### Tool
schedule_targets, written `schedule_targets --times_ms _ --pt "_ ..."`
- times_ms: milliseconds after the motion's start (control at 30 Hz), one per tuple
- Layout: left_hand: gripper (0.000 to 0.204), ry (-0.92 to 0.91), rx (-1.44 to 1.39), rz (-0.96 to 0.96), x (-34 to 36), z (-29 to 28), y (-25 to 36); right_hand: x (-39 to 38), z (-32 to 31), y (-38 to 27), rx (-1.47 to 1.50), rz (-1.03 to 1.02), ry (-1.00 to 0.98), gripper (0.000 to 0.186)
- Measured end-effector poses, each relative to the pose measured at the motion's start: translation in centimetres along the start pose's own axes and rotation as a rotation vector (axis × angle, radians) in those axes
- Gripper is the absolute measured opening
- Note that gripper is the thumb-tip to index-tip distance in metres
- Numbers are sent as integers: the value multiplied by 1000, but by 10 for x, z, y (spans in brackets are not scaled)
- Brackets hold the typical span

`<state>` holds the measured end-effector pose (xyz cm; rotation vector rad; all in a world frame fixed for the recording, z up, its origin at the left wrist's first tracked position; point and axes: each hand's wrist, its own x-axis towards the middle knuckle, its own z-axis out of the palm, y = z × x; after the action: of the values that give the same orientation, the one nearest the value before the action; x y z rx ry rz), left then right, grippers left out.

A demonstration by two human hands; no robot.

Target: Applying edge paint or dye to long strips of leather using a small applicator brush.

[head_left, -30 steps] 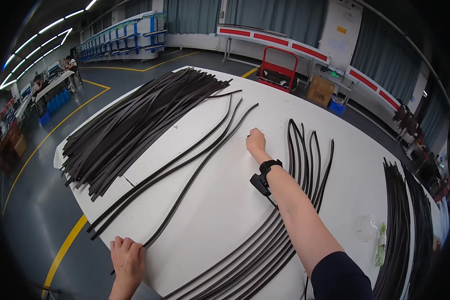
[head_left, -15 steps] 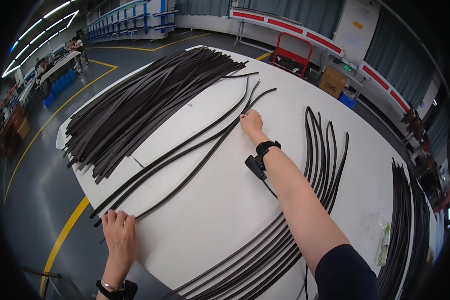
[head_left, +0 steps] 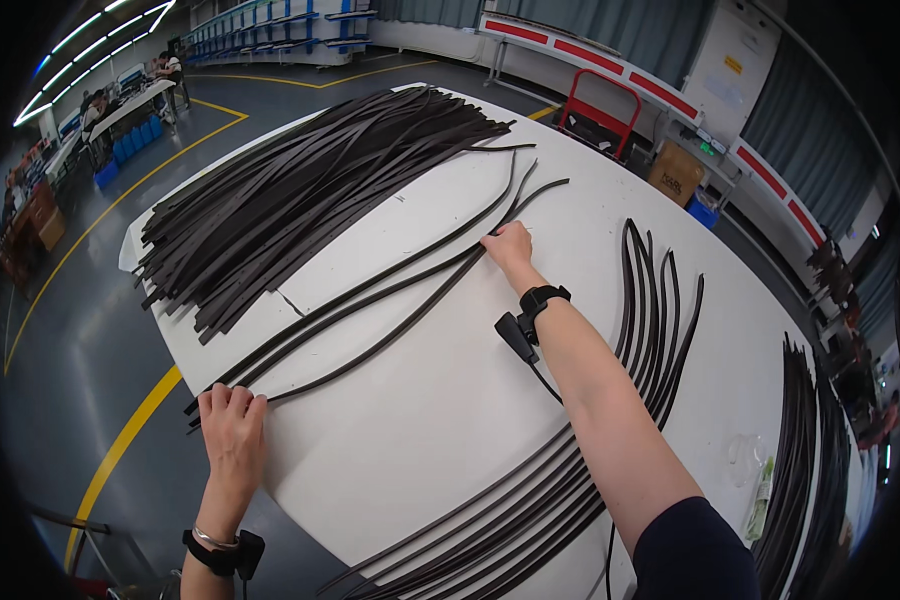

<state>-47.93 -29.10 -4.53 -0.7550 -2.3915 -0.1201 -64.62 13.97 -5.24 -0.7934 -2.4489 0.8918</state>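
Observation:
Three long, thin black strips [head_left: 360, 296] lie bowed across the white table in front of me, their far ends fanned out. My right hand [head_left: 510, 247] pinches the nearest strip close to its far end, where the strips run together. Near the table's left edge, my left hand [head_left: 233, 430] has its fingers curled over that same strip's near end. Its fingertips also reach the near ends of the other two, which poke out past the hand. Whether it grips those as well is hidden.
A thick pile of black strips [head_left: 310, 190] covers the far left of the white table [head_left: 390, 430]. Several bent strips [head_left: 530, 490] curve under my right forearm. More bundles [head_left: 792, 450] lie at the right, beside a clear plastic item [head_left: 746, 455]. A red cart [head_left: 600, 105] stands behind.
My left hand has shifted away from me, up to the near ends of the other two strips. My right hand keeps its pinch. The whole view has shifted slightly.

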Motion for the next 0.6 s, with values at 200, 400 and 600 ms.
schedule_targets --times_ms 200,400,600 --pt "15 -1 0 -12 -2 2 -1 10 5 6 -16 10 -36 27" --pt "14 -4 -20 -4 -4 2 -3 16 17 11 -49 25 -38 50" --pt "16 -8 -22 -25 0 -1 -3 29 20 19 -14 10 27 45"
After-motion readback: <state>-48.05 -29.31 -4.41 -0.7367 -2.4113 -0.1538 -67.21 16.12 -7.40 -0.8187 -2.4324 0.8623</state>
